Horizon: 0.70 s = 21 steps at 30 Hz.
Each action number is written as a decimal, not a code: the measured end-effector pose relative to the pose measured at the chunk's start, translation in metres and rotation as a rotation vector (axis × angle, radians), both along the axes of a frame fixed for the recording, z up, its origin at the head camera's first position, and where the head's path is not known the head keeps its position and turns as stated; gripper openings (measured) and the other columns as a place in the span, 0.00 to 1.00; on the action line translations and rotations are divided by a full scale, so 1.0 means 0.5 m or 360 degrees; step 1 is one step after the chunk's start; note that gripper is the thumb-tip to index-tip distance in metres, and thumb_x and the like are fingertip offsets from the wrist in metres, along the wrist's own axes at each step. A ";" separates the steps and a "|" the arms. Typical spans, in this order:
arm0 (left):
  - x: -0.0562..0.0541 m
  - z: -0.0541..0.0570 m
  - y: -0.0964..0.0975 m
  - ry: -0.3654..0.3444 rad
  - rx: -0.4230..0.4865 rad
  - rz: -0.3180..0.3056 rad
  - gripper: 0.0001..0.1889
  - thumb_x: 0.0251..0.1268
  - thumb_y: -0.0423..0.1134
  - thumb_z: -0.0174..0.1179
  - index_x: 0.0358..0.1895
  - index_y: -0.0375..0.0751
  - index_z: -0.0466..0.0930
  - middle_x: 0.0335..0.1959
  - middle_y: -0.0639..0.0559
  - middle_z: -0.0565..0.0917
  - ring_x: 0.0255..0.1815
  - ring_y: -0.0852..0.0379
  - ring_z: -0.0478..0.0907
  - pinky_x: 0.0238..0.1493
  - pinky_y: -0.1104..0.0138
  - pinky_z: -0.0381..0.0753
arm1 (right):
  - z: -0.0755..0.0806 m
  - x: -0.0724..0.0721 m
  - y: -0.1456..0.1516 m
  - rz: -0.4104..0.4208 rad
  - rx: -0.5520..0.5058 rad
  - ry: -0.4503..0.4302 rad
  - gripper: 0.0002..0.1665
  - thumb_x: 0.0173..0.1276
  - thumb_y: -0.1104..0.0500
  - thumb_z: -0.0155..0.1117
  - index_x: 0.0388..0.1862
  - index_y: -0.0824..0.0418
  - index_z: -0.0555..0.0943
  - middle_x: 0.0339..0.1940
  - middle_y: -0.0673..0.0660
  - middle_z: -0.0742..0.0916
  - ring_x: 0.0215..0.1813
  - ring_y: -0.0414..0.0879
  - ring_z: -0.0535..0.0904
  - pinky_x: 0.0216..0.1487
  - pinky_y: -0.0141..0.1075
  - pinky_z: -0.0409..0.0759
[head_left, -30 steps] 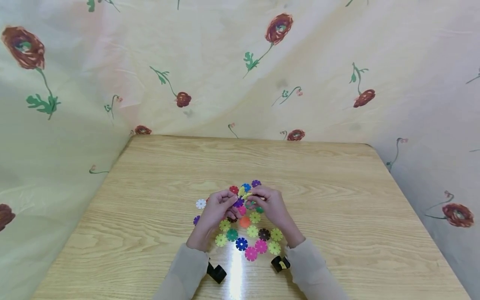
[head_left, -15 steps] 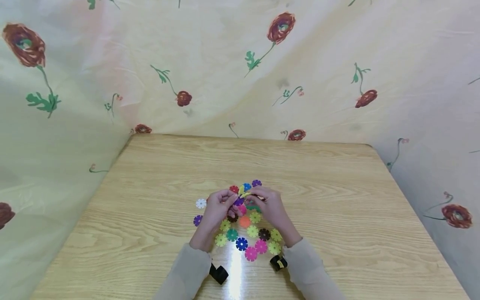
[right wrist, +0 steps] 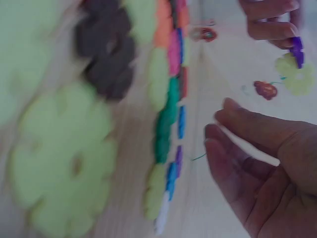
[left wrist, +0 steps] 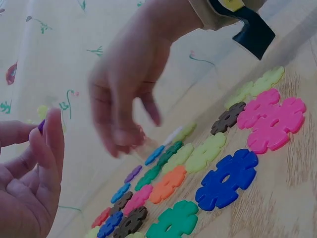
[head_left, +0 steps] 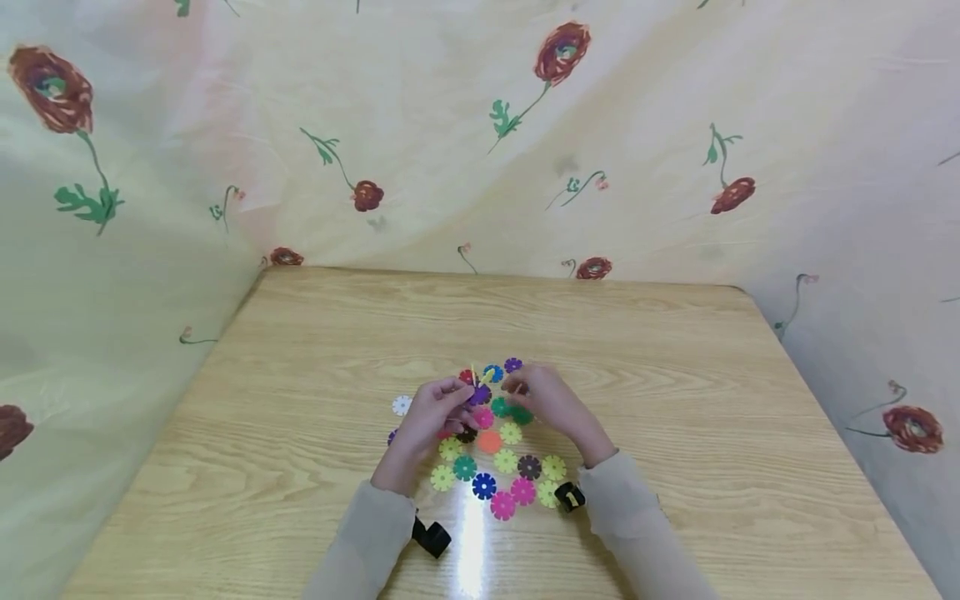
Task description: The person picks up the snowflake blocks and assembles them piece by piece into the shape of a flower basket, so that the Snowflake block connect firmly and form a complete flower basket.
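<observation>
My left hand [head_left: 433, 410] pinches a purple flower-shaped plastic disc [head_left: 481, 395] between thumb and fingers, above the scattered discs. Yellow discs [right wrist: 297, 75] are joined to its edge and stick up from it; in the head view they show almost edge-on. My right hand [head_left: 551, 402] is apart from them, to the right, over the table. Its fingers are loosely bent and nothing is between them in the right wrist view. Below that hand lie green discs [head_left: 519, 414]. In the left wrist view the right hand is blurred.
Several loose discs lie flat on the wooden table [head_left: 675, 375]: a white disc [head_left: 402, 405], an orange disc [head_left: 489, 442], a dark blue disc [head_left: 483, 486] and pink discs [head_left: 503, 505] among them. Flowered cloth [head_left: 435, 125] hangs behind and at both sides.
My right hand has let go of the yellow disc and moved a little right, away from the joined discs. The left hand still holds the purple disc, with the yellow ones turned slightly.
</observation>
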<state>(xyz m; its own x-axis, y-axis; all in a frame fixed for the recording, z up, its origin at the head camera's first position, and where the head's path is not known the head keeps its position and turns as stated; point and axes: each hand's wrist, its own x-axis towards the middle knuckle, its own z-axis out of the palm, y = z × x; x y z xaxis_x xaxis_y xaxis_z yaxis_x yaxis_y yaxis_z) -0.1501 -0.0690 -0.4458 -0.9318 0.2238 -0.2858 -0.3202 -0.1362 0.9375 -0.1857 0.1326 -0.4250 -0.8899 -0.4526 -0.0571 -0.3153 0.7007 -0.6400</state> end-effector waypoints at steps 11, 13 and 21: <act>0.003 -0.001 0.004 0.0008 0.0024 0.0095 0.13 0.68 0.34 0.57 0.49 0.27 0.76 0.27 0.54 0.82 0.21 0.63 0.77 0.20 0.77 0.73 | -0.025 -0.003 0.022 0.0035 0.0498 -0.0033 0.14 0.57 0.62 0.73 0.40 0.63 0.81 0.39 0.55 0.83 0.40 0.47 0.79 0.47 0.41 0.82; 0.004 -0.002 0.004 0.0010 0.0032 0.0100 0.13 0.68 0.34 0.58 0.49 0.27 0.76 0.28 0.53 0.83 0.21 0.63 0.78 0.20 0.77 0.73 | -0.025 -0.002 0.023 0.0045 0.0519 -0.0050 0.14 0.56 0.62 0.73 0.41 0.62 0.81 0.39 0.54 0.82 0.40 0.46 0.78 0.47 0.41 0.82; 0.004 -0.006 0.008 -0.0025 0.0040 0.0117 0.06 0.67 0.34 0.59 0.41 0.34 0.77 0.26 0.54 0.85 0.20 0.63 0.79 0.19 0.76 0.73 | -0.025 -0.004 0.027 -0.0012 0.0317 -0.0068 0.10 0.56 0.65 0.72 0.35 0.58 0.79 0.31 0.51 0.83 0.34 0.42 0.76 0.38 0.35 0.79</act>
<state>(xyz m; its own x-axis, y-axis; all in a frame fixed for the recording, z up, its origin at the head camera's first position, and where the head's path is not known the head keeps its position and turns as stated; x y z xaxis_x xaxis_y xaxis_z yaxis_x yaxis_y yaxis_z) -0.1481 -0.0651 -0.4486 -0.9413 0.1623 -0.2960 -0.3235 -0.1831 0.9284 -0.1876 0.1459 -0.4376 -0.8880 -0.4219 -0.1828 -0.2850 0.8170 -0.5013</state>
